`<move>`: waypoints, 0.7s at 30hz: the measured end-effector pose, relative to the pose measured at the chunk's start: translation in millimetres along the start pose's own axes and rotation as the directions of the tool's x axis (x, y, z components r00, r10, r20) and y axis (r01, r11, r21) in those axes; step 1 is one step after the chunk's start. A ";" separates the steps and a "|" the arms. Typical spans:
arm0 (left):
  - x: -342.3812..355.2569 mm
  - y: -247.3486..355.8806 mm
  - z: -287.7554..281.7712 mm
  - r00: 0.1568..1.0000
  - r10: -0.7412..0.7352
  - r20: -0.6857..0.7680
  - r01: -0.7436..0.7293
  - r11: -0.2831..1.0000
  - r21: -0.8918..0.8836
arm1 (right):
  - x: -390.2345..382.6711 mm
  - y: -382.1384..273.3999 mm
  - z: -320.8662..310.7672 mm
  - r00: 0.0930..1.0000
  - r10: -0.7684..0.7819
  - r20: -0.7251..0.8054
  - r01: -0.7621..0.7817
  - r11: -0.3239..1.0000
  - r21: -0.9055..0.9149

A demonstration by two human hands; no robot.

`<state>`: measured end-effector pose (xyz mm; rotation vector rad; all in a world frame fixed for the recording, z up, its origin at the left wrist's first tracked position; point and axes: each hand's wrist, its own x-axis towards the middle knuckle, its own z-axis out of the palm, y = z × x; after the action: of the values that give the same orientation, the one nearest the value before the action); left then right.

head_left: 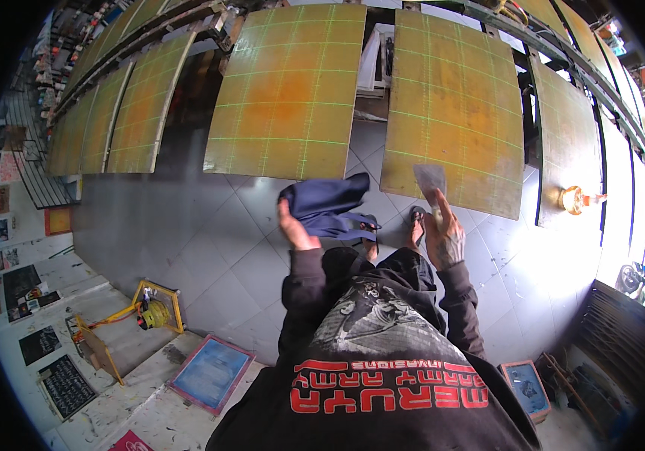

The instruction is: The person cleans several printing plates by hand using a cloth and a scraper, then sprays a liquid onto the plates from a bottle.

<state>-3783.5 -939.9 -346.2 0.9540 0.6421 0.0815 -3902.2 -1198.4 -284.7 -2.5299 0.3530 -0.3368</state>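
Note:
My left hand (294,227) is closed on the edge of a bunched navy blue cloth (326,206), which hangs out to the right with loose folds and narrow strips. Part of that hand's grip is hidden by the fabric. To the right, my right hand (445,234) pinches a small, thin, greyish translucent flat piece (430,179); its exact kind cannot be made out. That piece overlaps the near edge of a yellowish board (454,105) marked with green grid lines. Left of it, a similar gridded board (286,83) lies just beyond the cloth.
More boards (149,105) line a metal frame to the left and right. An amber bottle-like container (574,200) sits on the right-hand board. Behind left are a yellow frame (179,304) and a blue screen with a pink rim (213,373). Another framed screen (527,387) stands behind right.

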 end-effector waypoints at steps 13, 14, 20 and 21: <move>71.8 53.9 -98.3 0.995 0.094 0.027 -0.087 0.975 -0.203 | 52.6 48.4 -11.7 0.926 0.314 0.207 -0.260 0.932 -0.251; 98.2 51.3 -115.9 1.000 0.007 -0.010 -0.010 0.962 -0.274 | 69.4 47.9 -10.5 0.938 0.296 0.181 -0.235 0.926 -0.297; 209.2 44.0 -122.6 0.989 -0.064 -0.130 0.035 0.977 -0.213 | 40.4 44.2 -37.0 0.916 0.261 0.305 -0.187 0.950 -0.251; 227.4 45.5 -118.7 0.986 -0.048 -0.158 0.023 0.987 -0.157 | 44.5 38.7 -35.4 0.897 0.289 0.333 -0.198 0.939 -0.282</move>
<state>-3653.8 -749.0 -467.1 0.7911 0.7908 0.1763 -3878.5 -1261.3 -270.3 -2.6682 0.5847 0.3011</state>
